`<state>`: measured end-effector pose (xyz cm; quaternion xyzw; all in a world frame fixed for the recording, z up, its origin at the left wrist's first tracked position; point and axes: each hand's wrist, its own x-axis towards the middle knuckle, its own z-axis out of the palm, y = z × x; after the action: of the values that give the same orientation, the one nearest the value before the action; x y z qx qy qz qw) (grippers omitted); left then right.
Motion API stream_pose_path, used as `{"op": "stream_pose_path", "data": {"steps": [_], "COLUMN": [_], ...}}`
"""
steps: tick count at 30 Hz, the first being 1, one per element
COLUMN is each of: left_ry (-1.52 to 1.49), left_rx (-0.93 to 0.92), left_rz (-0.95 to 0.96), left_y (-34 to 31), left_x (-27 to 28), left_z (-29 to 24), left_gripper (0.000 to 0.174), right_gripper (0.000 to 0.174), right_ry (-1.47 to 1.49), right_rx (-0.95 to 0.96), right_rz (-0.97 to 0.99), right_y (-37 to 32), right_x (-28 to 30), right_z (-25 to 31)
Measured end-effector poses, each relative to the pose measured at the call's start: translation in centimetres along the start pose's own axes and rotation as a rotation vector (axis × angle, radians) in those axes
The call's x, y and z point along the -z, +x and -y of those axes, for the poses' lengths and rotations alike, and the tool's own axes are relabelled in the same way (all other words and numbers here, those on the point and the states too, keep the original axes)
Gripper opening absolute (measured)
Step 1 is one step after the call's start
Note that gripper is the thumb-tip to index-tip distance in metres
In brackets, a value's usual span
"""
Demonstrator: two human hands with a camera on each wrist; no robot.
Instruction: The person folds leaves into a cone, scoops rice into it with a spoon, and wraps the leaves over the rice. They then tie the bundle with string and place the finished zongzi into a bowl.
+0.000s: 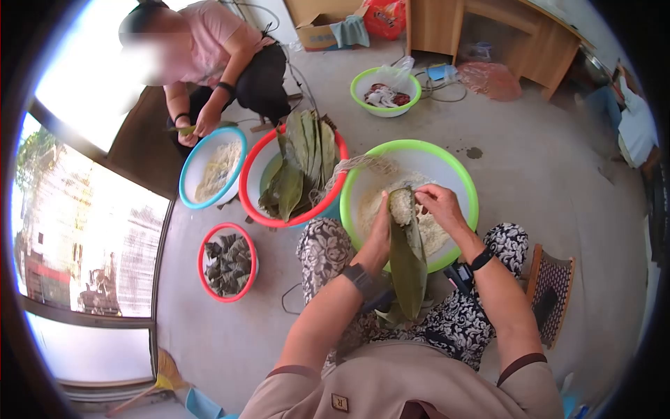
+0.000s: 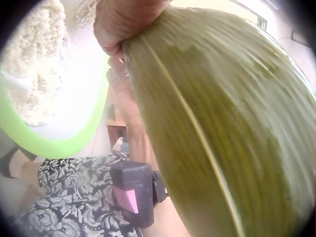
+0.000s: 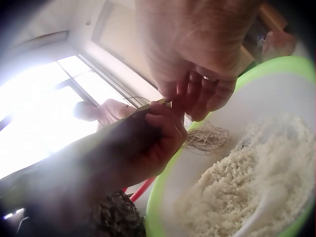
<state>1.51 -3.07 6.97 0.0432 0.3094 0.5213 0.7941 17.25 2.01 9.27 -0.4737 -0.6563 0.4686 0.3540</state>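
Over the green-rimmed basin (image 1: 469, 183), the left hand (image 1: 379, 234) grips a long green leaf (image 1: 407, 269) whose upper part is folded round white rice (image 1: 401, 207). The right hand (image 1: 447, 209) pinches the leaf's upper right edge beside the rice. In the left wrist view the broad leaf (image 2: 197, 113) hangs from the fingers and hides much of the left hand. The right wrist view shows both hands meeting at the leaf, the right hand (image 3: 197, 54) with bent fingers. Loose rice (image 3: 227, 187) and a white utensil handle (image 3: 261, 212) lie in the basin.
A red-rimmed basin (image 1: 246, 183) holds leaves and strings (image 1: 363, 163). Wrapped dark bundles (image 1: 229, 265) fill a smaller red-rimmed basin. Another person (image 1: 230, 42) sits at a blue-rimmed basin (image 1: 185, 183). Behind stands a green-rimmed bowl (image 1: 357, 87); a woven stool (image 1: 555, 300) is at right.
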Motion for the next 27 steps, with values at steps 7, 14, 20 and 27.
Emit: {"op": "stream_pose_path", "data": {"steps": [7, 14, 20, 27], "left_ry": [0.016, -0.039, -0.03, -0.019], "left_rx": [-0.038, 0.012, -0.041, -0.041], "left_rz": [0.108, 0.023, 0.012, 0.016], "left_y": [0.4, 0.6, 0.0, -0.1], "left_x": [0.9, 1.1, 0.5, 0.6], "left_z": [0.6, 0.7, 0.7, 0.6], "left_gripper": [0.069, 0.067, 0.065, 0.066], "right_gripper": [0.023, 0.022, 0.022, 0.02], "right_ry": [-0.037, -0.054, -0.036, -0.044], "right_rx": [-0.088, -0.09, -0.12, -0.123], "right_rz": [-0.066, -0.008, 0.015, 0.005], "right_y": [-0.1, -0.4, -0.4, -0.8], "right_x": [0.5, 0.1, 0.2, 0.2], "right_z": [1.0, 1.4, 1.7, 2.0]}}
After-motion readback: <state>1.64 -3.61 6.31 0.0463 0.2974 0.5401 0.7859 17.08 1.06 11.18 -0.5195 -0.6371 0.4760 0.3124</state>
